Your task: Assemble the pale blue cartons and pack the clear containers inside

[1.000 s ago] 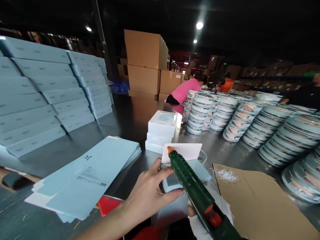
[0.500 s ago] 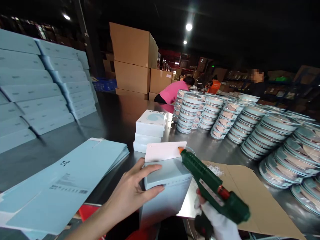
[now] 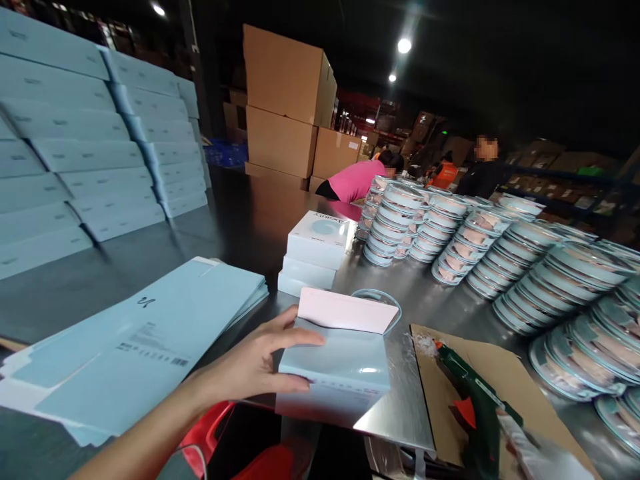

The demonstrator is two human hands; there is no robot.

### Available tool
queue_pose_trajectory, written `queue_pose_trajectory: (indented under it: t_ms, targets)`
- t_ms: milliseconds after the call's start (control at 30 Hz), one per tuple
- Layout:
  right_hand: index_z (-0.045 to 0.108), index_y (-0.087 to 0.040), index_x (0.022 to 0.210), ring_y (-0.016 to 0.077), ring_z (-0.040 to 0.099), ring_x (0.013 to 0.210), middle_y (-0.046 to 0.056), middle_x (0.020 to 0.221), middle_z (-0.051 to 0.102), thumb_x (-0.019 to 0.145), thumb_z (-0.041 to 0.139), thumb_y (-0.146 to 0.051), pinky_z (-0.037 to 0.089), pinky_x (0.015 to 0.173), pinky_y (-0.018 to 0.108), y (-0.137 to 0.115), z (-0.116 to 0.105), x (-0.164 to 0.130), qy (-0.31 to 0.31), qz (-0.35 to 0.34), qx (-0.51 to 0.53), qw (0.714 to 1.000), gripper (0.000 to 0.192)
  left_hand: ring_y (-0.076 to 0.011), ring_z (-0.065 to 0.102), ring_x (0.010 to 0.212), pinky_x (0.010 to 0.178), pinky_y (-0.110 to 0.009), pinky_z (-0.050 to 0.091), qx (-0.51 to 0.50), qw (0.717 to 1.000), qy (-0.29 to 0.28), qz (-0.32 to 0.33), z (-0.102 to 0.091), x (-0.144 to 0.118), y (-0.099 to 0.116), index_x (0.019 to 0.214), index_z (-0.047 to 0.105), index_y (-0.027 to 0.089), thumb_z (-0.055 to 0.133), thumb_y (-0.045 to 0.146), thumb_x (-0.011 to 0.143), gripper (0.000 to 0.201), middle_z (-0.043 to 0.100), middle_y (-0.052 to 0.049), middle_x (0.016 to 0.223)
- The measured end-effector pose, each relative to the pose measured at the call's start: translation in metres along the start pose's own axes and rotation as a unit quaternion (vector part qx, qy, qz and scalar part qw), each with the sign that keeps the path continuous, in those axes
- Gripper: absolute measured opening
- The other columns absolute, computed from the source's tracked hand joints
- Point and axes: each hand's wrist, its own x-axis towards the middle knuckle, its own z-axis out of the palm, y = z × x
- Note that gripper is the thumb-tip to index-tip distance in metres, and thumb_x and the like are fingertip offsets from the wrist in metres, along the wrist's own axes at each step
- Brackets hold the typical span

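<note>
My left hand [image 3: 273, 357] grips the near left side of a light blue box [image 3: 340, 357], thumb on its front face and fingers over the top. The box's pale pink flap [image 3: 345, 310] stands up at the far edge. At the lower right, my right hand [image 3: 537, 447], in a white glove, is at the handle of a dark green hot glue gun [image 3: 473, 380] with a red trigger. The gun's orange tip lies low over a cardboard sheet [image 3: 505, 360], by a clump of clear glue strands [image 3: 425, 345]. Blur partly hides the gloved fingers.
Flat light blue box blanks [image 3: 150, 347] lie at left, before tall stacks of blue boxes [image 3: 95, 153]. Three small boxes [image 3: 320, 240] are piled behind my box. Stacks of round clear-lidded containers [image 3: 525, 267] fill the right. Beyond them, people work near big cartons [image 3: 285, 80].
My right hand has moved the glue gun from the flap down and right to the cardboard sheet. The flap now leans back, and my left hand stays on the box.
</note>
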Motion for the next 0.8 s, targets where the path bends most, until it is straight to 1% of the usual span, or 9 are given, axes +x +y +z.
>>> queue_pose_trajectory:
  t_ms: [33, 100, 133, 200, 300, 400, 467, 700, 800]
  targets:
    - [0.076, -0.030, 0.074, 0.0281, 0.069, 0.052, 0.001, 0.049, 0.065, 0.064, 0.086, -0.050, 0.058, 0.055, 0.037, -0.012, 0.009, -0.006, 0.012, -0.018, -0.025, 0.999, 0.025, -0.0345, 0.066, 0.124, 0.102, -0.045, 0.057, -0.002, 1.000, 0.003, -0.001, 0.000, 0.000, 0.001, 0.119, 0.079, 0.032, 0.091, 0.030, 0.073, 0.048, 0.068, -0.012, 0.135]
    - [0.076, -0.030, 0.110, 0.0324, 0.077, 0.094, 0.007, 0.095, 0.082, 0.061, 0.088, -0.055, 0.061, 0.085, 0.040, -0.039, 0.041, -0.017, -0.014, -0.095, -0.006, 0.995, 0.057, -0.0351, 0.064, 0.126, 0.105, -0.048, 0.055, 0.005, 1.000, 0.007, -0.008, -0.001, 0.000, 0.001, 0.118, 0.080, 0.033, 0.091, 0.030, 0.073, 0.047, 0.070, -0.011, 0.132]
    - [0.060, -0.032, 0.141, 0.0322, 0.070, 0.118, 0.009, 0.126, 0.076, 0.063, 0.089, -0.053, 0.055, 0.102, 0.044, -0.052, 0.061, -0.022, -0.108, -0.154, 0.047, 0.981, 0.086, -0.0355, 0.063, 0.126, 0.105, -0.049, 0.054, 0.008, 1.000, 0.006, -0.014, -0.001, -0.001, 0.000, 0.118, 0.079, 0.033, 0.091, 0.031, 0.073, 0.047, 0.071, -0.011, 0.129]
    - [0.032, -0.037, 0.159, 0.0311, 0.054, 0.141, 0.010, 0.153, 0.057, 0.064, 0.092, -0.051, 0.038, 0.119, 0.052, -0.069, 0.097, -0.027, -0.262, -0.230, 0.121, 0.929, 0.113, -0.0356, 0.064, 0.124, 0.104, -0.049, 0.055, 0.010, 1.000, 0.003, -0.023, 0.001, -0.004, -0.001, 0.119, 0.079, 0.033, 0.091, 0.033, 0.075, 0.046, 0.073, -0.010, 0.125]
    - [0.035, -0.040, 0.158, 0.0306, 0.051, 0.143, 0.009, 0.149, 0.060, 0.069, 0.093, -0.044, 0.024, 0.124, 0.060, -0.069, 0.125, -0.027, -0.349, -0.262, 0.126, 0.891, 0.106, -0.0349, 0.065, 0.123, 0.102, -0.047, 0.056, -0.013, 0.999, 0.042, 0.006, 0.013, -0.007, -0.008, 0.116, 0.076, 0.031, 0.087, 0.039, 0.080, 0.038, 0.064, -0.012, 0.135]
    - [0.049, -0.036, 0.151, 0.0304, 0.058, 0.137, 0.011, 0.141, 0.066, 0.078, 0.086, -0.038, 0.031, 0.121, 0.057, -0.055, 0.127, -0.026, -0.348, -0.280, 0.110, 0.888, 0.081, -0.0330, 0.063, 0.128, 0.100, -0.047, 0.056, -0.092, 0.979, 0.147, 0.107, 0.031, -0.009, -0.018, 0.128, 0.055, 0.034, 0.079, 0.045, 0.089, 0.047, 0.051, -0.012, 0.143]
    - [0.054, -0.035, 0.147, 0.0302, 0.058, 0.136, 0.011, 0.144, 0.063, 0.083, 0.081, -0.033, 0.038, 0.118, 0.053, -0.052, 0.125, -0.028, -0.355, -0.324, 0.092, 0.872, 0.069, -0.0300, 0.063, 0.128, 0.101, -0.048, 0.056, -0.120, 0.964, 0.176, 0.159, 0.037, -0.009, -0.022, 0.136, 0.041, 0.041, 0.078, 0.041, 0.091, 0.058, 0.055, -0.008, 0.134]
    - [0.062, -0.040, 0.136, 0.0226, 0.060, 0.128, 0.003, 0.121, 0.070, 0.089, 0.070, -0.016, 0.048, 0.113, 0.041, -0.082, 0.137, -0.035, -0.322, -0.588, -0.011, 0.742, 0.053, -0.0336, 0.044, 0.146, 0.118, -0.049, 0.043, -0.013, 0.994, -0.008, 0.111, 0.014, -0.001, 0.000, 0.108, 0.079, 0.028, 0.072, 0.026, 0.095, 0.016, 0.058, -0.011, 0.126]
    - [0.056, -0.041, 0.142, 0.0271, 0.050, 0.142, 0.003, 0.145, 0.060, 0.090, 0.071, -0.020, 0.040, 0.120, 0.048, -0.077, 0.135, -0.036, -0.297, -0.588, -0.036, 0.752, 0.058, -0.0340, 0.052, 0.141, 0.115, -0.051, 0.046, -0.054, 0.994, 0.003, 0.095, 0.009, 0.002, 0.005, 0.108, 0.079, 0.025, 0.075, 0.033, 0.093, 0.017, 0.062, -0.014, 0.135]
